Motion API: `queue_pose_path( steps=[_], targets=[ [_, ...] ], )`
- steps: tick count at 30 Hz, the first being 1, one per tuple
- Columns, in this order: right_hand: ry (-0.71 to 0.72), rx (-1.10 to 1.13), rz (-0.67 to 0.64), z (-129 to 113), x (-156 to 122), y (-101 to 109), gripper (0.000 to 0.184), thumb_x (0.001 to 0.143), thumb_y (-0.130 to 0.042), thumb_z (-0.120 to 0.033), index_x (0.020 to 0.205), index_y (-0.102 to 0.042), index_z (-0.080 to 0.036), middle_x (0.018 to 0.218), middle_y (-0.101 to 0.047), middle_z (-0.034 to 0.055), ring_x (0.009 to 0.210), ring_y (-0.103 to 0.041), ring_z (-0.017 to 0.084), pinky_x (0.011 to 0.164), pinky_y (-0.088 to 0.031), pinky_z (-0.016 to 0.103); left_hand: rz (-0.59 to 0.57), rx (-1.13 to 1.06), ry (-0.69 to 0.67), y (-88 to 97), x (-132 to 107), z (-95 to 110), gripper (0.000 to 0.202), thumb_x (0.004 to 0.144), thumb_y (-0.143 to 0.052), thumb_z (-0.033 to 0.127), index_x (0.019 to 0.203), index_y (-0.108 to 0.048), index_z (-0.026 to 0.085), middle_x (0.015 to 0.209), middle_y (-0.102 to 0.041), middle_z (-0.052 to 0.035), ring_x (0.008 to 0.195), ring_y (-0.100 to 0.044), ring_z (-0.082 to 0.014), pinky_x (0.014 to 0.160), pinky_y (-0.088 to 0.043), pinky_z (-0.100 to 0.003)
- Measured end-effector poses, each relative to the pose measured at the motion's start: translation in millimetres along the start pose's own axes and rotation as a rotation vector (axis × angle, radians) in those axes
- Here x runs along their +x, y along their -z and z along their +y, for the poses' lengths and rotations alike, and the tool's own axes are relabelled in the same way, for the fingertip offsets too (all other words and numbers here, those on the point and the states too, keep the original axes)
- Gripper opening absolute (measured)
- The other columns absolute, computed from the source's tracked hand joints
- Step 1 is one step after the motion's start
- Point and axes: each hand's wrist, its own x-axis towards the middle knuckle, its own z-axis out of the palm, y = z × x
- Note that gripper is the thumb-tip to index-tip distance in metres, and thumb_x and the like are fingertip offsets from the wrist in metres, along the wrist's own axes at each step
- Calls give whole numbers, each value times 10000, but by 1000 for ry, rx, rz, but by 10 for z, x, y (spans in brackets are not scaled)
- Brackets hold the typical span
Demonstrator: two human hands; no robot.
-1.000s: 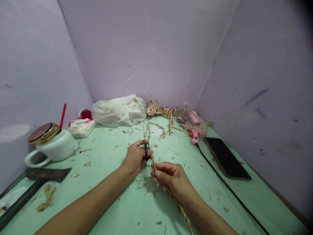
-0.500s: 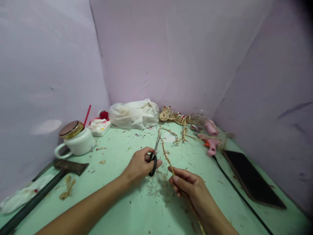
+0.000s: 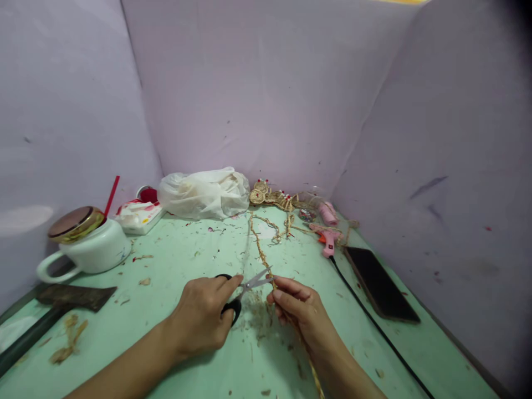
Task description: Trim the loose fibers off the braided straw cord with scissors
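Note:
My left hand (image 3: 208,310) grips black-handled scissors (image 3: 246,286) with fingers in the loops. Their blades are parted and point right, the tips at a thin twisted straw-coloured cord (image 3: 261,252). Just below the blades, my right hand (image 3: 300,307) pinches that cord between thumb and fingers. From the pinch the cord runs back across the table and curls near the middle; its other part passes under my right hand toward the near edge. Bits of fibre lie beneath the scissors.
On the green table (image 3: 183,249), a white mug (image 3: 102,246) and a hammer-like tool (image 3: 75,297) stand left. A plastic bag (image 3: 203,194) and woven straw pieces (image 3: 270,195) lie at the back. Rightward are a pink glue gun (image 3: 330,238), its black cable and a phone (image 3: 380,282).
The scissors have swung from pointing away to pointing right, their blades now parted at the cord. My right hand keeps its pinch. The whole view has shifted to the right.

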Motion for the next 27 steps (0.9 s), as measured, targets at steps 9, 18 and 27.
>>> queue_pose_path(
  steps=[9,18,27],
  targets=[
    [-3,-2,18,-10,-14,1,346,532,-706,-244,848,-669,-108,570,-627,29,415,-430,78,419,-298,217,1,-28,-41,-68,-18,-49,489,691,-395,113,1176,-455,138,726,-635,-52,568,-574,-176,502,-434,-281],
    [-4,16,-23,-8,1,16,345,548,-701,-261,865,-669,-129,596,-624,26,429,-439,79,418,-300,211,29,-237,137,35,14,-61,453,689,-447,144,1133,-498,220,877,-651,-28,747,-599,-166,669,-449,-264],
    [58,-22,2,-11,-25,3,366,560,-688,-254,905,-654,-135,592,-623,16,419,-420,72,420,-294,217,44,20,-12,-14,3,-71,483,670,-436,136,1149,-482,173,764,-629,-45,610,-566,-183,542,-414,-291]
  ],
)
